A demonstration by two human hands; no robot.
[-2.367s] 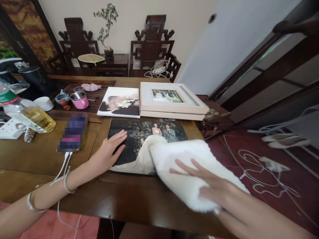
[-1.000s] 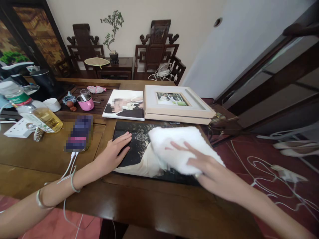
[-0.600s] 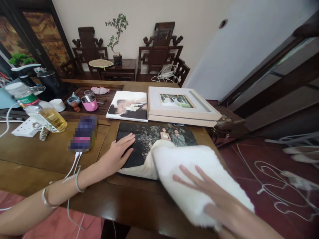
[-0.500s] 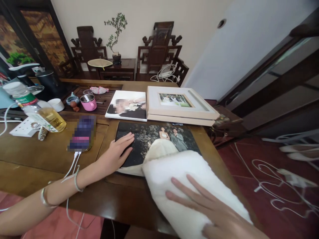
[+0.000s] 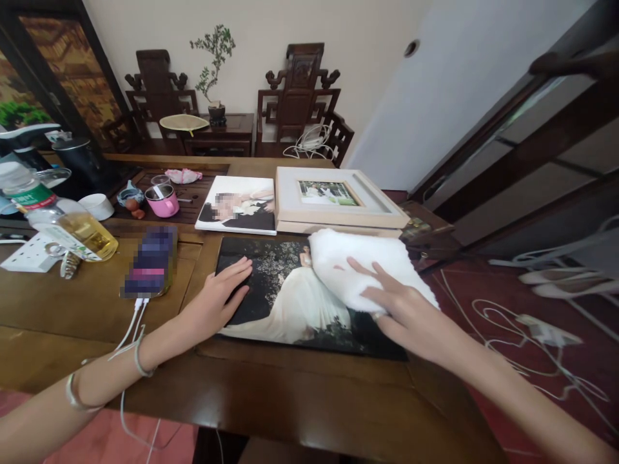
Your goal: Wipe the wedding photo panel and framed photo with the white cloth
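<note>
A dark wedding photo panel [image 5: 294, 309] lies flat near the front of the wooden table, showing a figure in a long white dress. On its left edge rests my left hand [image 5: 226, 289], open, its fingers stretched out and touching the surface. My right hand [image 5: 394, 299] holds a fluffy white cloth [image 5: 362, 258] against the panel's upper right part. The cloth is folded and bunched under my fingers. It covers the panel's right upper corner and part of the pictured people.
Behind the panel sit a white-edged photo board [image 5: 236, 222] and a boxed picture frame [image 5: 333, 219]. Leftward are a phone [image 5: 149, 261] on white cables, a bottle [image 5: 77, 225] of yellow liquid, a pink cup [image 5: 163, 203] and a white power strip [image 5: 29, 251]. Cables trail over the red floor.
My right hand has moved the white cloth up and away from me, from the panel's lower right to its upper right, uncovering the dress. My left hand stays at the panel's left edge.
</note>
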